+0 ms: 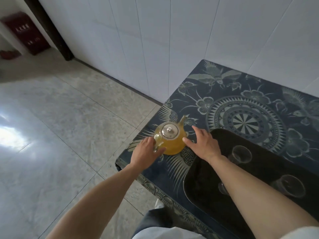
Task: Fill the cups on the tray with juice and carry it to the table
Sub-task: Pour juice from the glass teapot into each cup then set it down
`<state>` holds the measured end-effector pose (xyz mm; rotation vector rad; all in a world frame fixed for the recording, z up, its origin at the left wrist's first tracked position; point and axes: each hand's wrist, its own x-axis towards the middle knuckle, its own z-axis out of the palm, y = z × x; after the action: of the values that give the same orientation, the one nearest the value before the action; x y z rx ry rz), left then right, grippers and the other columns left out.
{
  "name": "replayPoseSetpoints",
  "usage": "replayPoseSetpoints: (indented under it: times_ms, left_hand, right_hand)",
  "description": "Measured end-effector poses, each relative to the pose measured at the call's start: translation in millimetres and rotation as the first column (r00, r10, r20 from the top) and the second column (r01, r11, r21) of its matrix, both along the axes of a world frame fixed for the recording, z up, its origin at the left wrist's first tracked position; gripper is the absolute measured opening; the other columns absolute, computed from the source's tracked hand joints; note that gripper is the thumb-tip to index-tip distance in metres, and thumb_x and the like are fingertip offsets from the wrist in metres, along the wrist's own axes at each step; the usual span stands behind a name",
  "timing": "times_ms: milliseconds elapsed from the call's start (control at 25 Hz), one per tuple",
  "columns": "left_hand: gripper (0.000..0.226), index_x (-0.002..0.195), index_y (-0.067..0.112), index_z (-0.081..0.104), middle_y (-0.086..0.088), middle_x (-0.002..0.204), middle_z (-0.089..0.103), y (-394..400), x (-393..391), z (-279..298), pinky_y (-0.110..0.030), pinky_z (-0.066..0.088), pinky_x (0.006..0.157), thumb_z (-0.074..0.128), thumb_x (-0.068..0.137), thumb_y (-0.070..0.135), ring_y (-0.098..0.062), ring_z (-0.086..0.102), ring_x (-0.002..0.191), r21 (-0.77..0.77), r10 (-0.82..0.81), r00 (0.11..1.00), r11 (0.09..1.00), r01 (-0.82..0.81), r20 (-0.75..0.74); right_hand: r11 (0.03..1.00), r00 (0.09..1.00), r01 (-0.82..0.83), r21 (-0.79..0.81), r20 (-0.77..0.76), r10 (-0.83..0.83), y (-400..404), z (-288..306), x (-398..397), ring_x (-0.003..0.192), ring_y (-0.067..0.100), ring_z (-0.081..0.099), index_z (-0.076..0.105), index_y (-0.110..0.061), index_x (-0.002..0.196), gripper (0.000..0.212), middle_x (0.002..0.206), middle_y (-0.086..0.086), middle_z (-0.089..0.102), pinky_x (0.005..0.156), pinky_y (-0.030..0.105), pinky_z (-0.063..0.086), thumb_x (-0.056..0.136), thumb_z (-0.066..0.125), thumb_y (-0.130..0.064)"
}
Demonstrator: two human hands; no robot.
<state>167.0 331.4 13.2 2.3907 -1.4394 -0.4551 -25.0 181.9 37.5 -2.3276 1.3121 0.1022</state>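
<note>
A glass teapot [170, 138] full of orange juice, with a metal lid, stands near the left edge of a blue patterned table [241, 100]. My left hand [145, 152] is at its handle, fingers curled around it. My right hand [203, 144] rests open against the pot's right side, fingers spread. To the right lies a black tray [267, 163] with clear empty cups: one [240, 154] just past my right wrist, one [290, 185] at the right, and one [222, 188] partly hidden behind my right forearm.
The table stands against a white tiled wall [155, 40]. Grey floor tiles [60, 126] spread out to the left. A red box [25, 31] sits in the far left corner. My shoe [158, 203] shows beside the table's front edge.
</note>
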Motion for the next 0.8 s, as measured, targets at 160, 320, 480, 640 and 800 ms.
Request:
replayPoseSetpoints:
  times_ms: [160,320,480,640,800]
  left_hand:
    - [0.046,0.073,0.014,0.053,0.003,0.065,0.056,-10.9,5.0,-15.2,-0.036,0.046,0.057,0.051,0.088,0.057,-0.013,0.049,0.058,0.016,0.063,0.922,0.998,-0.061,-0.383]
    - [0.047,0.071,0.007,0.058,-0.001,0.063,0.061,-16.8,13.3,-20.1,-0.038,0.051,0.063,0.059,0.085,0.051,-0.014,0.055,0.058,0.017,0.086,0.735,0.995,-0.101,-0.673]
    - [0.041,0.072,0.008,0.064,-0.003,0.060,0.062,-18.2,14.7,-19.5,-0.039,0.054,0.072,0.056,0.091,0.044,-0.017,0.057,0.056,0.090,0.108,0.606,0.994,-0.060,-0.788]
    - [0.034,0.070,0.012,0.058,0.002,0.056,0.052,-21.5,10.8,-15.5,-0.021,0.043,0.052,0.054,0.097,0.033,-0.008,0.045,0.047,0.130,0.163,0.511,0.986,-0.100,-0.844]
    - [0.040,0.062,0.013,0.048,0.008,0.047,0.043,-24.4,6.7,-18.6,-0.017,0.035,0.046,0.059,0.094,0.034,-0.005,0.037,0.041,0.096,0.189,0.541,0.976,-0.196,-0.820]
  right_hand:
    - [0.931,0.973,0.149,0.332,0.120,-0.198,-14.6,-13.0,31.8,0.148,0.032,0.038,0.024,-0.018,0.163,0.081,0.162,0.015,0.038,0.116,0.049,0.035,0.099,0.044,-0.063]
    - [0.788,0.879,0.278,0.549,0.185,-0.439,-29.1,-22.7,55.0,0.150,0.029,0.037,0.030,-0.018,0.161,0.083,0.161,0.008,0.043,0.121,0.046,0.028,0.097,0.041,-0.068]
    - [0.662,0.810,0.277,0.696,0.201,-0.551,-45.1,-44.5,68.3,0.144,0.027,0.043,0.043,-0.033,0.154,0.118,0.155,0.001,0.050,0.120,0.055,0.034,0.058,0.038,-0.102]
    - [0.543,0.756,0.253,0.801,0.186,-0.627,-46.9,-51.7,79.2,0.142,0.027,0.045,0.044,-0.033,0.153,0.104,0.154,0.001,0.051,0.119,0.055,0.035,0.064,0.052,-0.087]
    - [0.472,0.701,0.263,0.842,0.169,-0.693,-42.4,-58.7,81.2,0.142,0.026,0.047,0.048,-0.031,0.151,0.094,0.153,0.001,0.052,0.120,0.054,0.033,0.069,0.057,-0.077]
